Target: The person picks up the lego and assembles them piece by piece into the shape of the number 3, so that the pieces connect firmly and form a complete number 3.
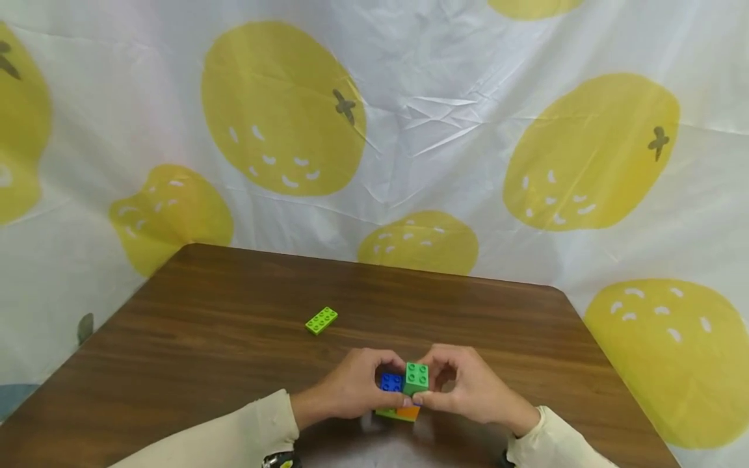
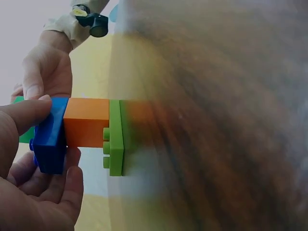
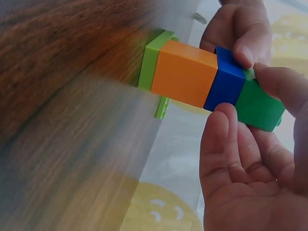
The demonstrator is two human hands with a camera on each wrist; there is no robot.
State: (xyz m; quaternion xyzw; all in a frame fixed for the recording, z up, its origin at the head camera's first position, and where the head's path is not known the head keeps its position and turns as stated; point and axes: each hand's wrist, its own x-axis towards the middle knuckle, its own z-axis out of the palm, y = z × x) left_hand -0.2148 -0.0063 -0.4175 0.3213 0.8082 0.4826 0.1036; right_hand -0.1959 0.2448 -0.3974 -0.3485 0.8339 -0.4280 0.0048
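Observation:
A small stack of toy building bricks stands on the table before me. At its bottom is a lime green plate (image 2: 116,144), with an orange brick (image 3: 184,72) on one end of it. Across the orange brick lies a blue brick (image 2: 51,137), one end overhanging. On top of the blue one, at its right end, sits a green brick (image 1: 417,378) with its studs up. My left hand (image 1: 354,383) grips the blue brick from the left, thumb at its near side. From the right, my right hand (image 1: 471,387) pinches the green brick, a fingertip touching the blue brick.
A second lime green plate (image 1: 322,320) lies studs up on the brown wooden table (image 1: 246,305), beyond my left hand. Behind the table hangs a white cloth (image 1: 433,143) printed with yellow fruit.

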